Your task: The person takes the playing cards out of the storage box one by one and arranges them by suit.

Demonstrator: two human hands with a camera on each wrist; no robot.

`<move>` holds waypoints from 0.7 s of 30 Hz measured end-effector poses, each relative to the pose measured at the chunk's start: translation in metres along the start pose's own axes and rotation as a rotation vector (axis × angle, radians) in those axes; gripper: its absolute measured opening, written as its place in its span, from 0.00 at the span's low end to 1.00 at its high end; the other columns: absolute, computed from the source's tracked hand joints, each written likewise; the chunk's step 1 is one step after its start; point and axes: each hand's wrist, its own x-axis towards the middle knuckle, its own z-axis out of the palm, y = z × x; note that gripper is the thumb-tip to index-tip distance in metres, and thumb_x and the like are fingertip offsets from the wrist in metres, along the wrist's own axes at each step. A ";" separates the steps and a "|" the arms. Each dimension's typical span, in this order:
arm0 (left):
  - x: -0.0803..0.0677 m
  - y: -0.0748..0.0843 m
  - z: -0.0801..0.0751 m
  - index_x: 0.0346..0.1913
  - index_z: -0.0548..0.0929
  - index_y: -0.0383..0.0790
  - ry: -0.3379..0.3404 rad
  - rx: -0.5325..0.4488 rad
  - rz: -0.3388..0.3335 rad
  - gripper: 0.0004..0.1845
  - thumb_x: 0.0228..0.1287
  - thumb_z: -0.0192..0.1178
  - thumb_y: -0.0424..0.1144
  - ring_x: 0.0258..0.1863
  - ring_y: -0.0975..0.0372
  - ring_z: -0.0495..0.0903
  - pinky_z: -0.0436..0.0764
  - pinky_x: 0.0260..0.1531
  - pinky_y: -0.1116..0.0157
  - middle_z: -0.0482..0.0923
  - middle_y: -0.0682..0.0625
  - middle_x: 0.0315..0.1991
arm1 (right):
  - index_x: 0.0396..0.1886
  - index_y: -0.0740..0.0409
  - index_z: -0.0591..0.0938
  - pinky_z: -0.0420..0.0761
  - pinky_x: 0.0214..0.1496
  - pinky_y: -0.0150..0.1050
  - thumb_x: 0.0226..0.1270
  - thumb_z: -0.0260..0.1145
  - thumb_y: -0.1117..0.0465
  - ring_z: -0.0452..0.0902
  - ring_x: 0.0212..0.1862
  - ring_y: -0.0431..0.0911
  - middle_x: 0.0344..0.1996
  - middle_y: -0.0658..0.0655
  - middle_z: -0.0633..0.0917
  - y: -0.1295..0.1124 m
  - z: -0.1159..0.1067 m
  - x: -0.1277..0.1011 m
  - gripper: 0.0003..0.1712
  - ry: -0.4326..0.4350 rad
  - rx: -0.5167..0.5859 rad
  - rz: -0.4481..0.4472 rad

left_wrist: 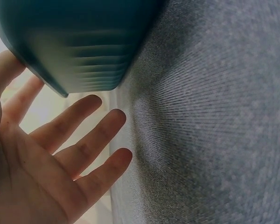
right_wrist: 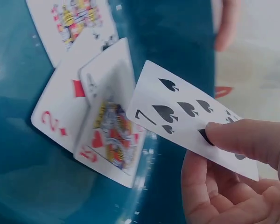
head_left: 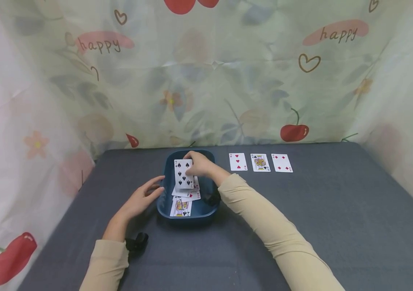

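A dark blue tray [head_left: 162, 207] sits on the grey table [head_left: 337, 226] and holds several face-up playing cards [head_left: 181, 207]. My right hand [head_left: 200, 163] pinches the seven of spades [head_left: 183, 174] and holds it tilted above the tray. The right wrist view shows the thumb [right_wrist: 245, 140] lying on that seven of spades [right_wrist: 177, 112], with a king of hearts [right_wrist: 113, 142] and a two of diamonds [right_wrist: 56, 119] in the tray [right_wrist: 32, 186] below. My left hand [head_left: 143, 198] rests with straight fingers [left_wrist: 79, 116] against the tray's left side [left_wrist: 79, 46].
Three face-up cards lie in a row on the table right of the tray: a three of hearts [head_left: 237, 161], a king [head_left: 260, 162] and a four of diamonds [head_left: 281, 163]. A flowered curtain [head_left: 206, 72] closes off the back and sides. A black strap [head_left: 137, 242] shows by my left wrist.
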 end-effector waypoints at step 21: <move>0.000 0.000 0.002 0.71 0.57 0.50 0.017 0.017 0.004 0.30 0.70 0.47 0.53 0.67 0.41 0.62 0.64 0.62 0.41 0.60 0.35 0.69 | 0.54 0.66 0.70 0.78 0.38 0.32 0.63 0.60 0.68 0.82 0.39 0.47 0.47 0.69 0.83 0.026 -0.050 -0.036 0.20 0.022 0.280 -0.039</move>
